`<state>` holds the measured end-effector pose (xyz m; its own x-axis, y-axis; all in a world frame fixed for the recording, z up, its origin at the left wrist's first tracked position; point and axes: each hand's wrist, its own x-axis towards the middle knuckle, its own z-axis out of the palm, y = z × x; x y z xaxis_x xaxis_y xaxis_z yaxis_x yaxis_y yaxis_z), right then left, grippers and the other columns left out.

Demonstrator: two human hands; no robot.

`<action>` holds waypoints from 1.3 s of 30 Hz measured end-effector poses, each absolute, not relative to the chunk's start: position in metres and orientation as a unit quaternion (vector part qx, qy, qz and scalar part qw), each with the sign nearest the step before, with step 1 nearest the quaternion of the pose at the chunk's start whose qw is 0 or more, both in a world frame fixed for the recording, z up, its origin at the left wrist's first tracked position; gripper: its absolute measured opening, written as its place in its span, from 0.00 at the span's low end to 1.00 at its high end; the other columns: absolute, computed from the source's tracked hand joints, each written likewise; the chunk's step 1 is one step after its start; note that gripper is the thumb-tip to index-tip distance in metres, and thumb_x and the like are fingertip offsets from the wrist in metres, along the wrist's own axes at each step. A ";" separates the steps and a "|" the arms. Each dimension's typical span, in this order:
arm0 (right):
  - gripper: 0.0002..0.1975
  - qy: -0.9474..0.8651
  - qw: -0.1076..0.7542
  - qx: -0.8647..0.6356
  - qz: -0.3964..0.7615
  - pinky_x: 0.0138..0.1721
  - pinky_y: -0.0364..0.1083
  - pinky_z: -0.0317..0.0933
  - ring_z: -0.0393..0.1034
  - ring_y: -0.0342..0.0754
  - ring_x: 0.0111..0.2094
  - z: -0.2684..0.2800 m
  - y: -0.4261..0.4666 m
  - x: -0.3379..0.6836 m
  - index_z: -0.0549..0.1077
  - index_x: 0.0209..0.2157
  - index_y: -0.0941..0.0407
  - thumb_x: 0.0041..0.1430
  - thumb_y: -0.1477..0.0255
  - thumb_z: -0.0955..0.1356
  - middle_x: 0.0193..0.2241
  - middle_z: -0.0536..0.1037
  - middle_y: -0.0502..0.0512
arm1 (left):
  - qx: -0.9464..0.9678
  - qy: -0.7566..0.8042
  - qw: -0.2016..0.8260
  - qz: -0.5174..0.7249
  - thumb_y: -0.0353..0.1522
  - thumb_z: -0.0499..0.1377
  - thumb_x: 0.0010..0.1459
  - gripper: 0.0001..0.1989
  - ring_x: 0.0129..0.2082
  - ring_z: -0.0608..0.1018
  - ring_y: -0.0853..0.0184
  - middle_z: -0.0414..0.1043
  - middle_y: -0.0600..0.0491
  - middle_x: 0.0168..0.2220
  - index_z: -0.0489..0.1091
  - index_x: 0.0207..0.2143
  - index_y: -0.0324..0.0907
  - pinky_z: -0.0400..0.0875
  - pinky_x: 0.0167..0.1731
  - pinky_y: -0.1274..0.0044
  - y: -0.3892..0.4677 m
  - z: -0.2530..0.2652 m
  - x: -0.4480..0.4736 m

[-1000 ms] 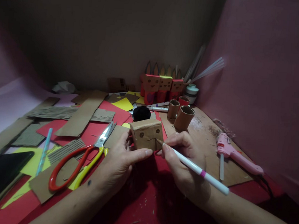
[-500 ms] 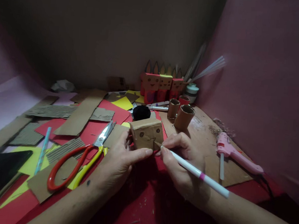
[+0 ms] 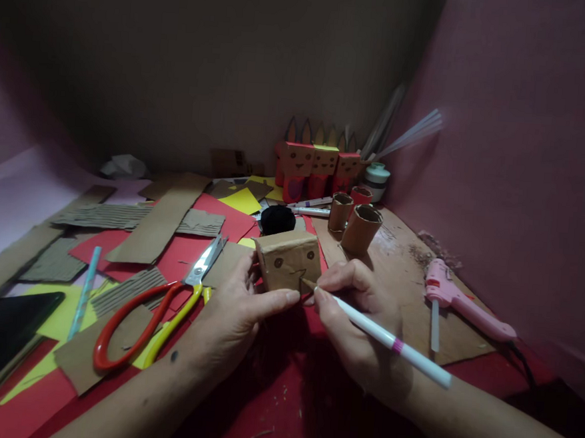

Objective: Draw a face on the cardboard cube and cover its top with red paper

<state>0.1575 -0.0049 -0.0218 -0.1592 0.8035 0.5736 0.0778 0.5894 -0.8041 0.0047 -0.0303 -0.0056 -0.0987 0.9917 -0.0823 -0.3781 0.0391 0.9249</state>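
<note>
No words, brands or numbers are legible anywhere on my desk (image 3: pixel 279 405). Near its far edge, a piece of printed cardboard (image 3: pixel 228 162) carries dark blocks, too small and dim for me to read. Toward the right edge, my pink glue gun (image 3: pixel 461 303) has a red patch, with no lettering I can make out. The only clear signs are hand-drawn: two dark ringed dots and a thin line below them, on the cardboard box (image 3: pixel 289 265) I hold.
</note>
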 end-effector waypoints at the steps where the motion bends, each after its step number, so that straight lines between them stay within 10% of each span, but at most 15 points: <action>1: 0.05 -0.690 0.563 -0.317 0.326 0.24 0.43 0.58 0.64 0.43 0.26 -0.022 -0.005 0.158 0.67 0.29 0.53 0.58 0.75 0.67 0.26 0.69 0.48 | 0.351 0.438 0.573 0.597 0.28 0.73 0.44 0.32 0.51 0.80 0.55 0.81 0.47 0.48 0.68 0.52 0.43 0.73 0.49 0.69 -0.031 -0.006 0.005; 39: 0.05 -0.688 0.556 -0.328 0.331 0.20 0.42 0.58 0.64 0.42 0.22 -0.017 -0.008 0.154 0.68 0.28 0.52 0.56 0.75 0.68 0.22 0.70 0.46 | 0.359 0.424 0.580 0.597 0.27 0.73 0.46 0.30 0.53 0.80 0.54 0.81 0.49 0.48 0.70 0.51 0.45 0.74 0.51 0.69 -0.032 -0.007 0.003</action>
<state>0.1543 -0.0085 -0.0166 -0.1674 0.8196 0.5479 0.0835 0.5656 -0.8205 0.0035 -0.0318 -0.0069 -0.0712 0.9954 -0.0634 -0.3875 0.0310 0.9213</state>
